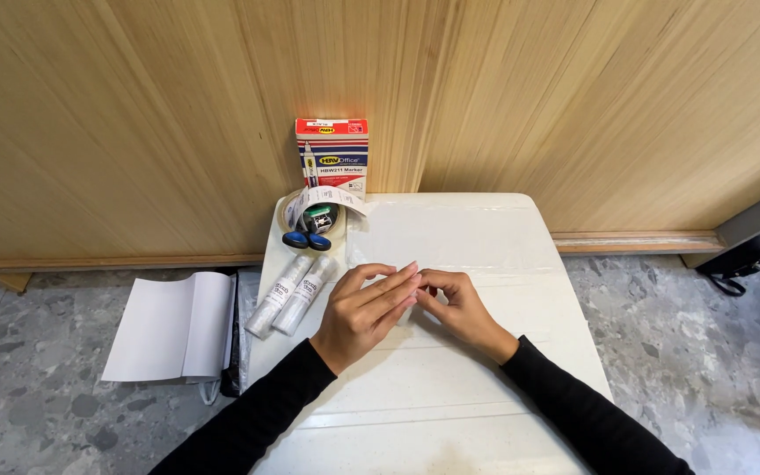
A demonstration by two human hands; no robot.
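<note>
Both hands meet at the middle of the white counter [485, 387]: the left hand [367, 312] lies over the fingertips of the right hand [459, 308], pinched together on something too small to tell. 2 white cylindrical markers [290, 295] lie just left, nearer the left hand, long axes slanting away

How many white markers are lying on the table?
2. Both lie side by side at the table's left edge: one marker outermost, the other marker nearer the left hand. Any under the hands would be hidden.
</note>
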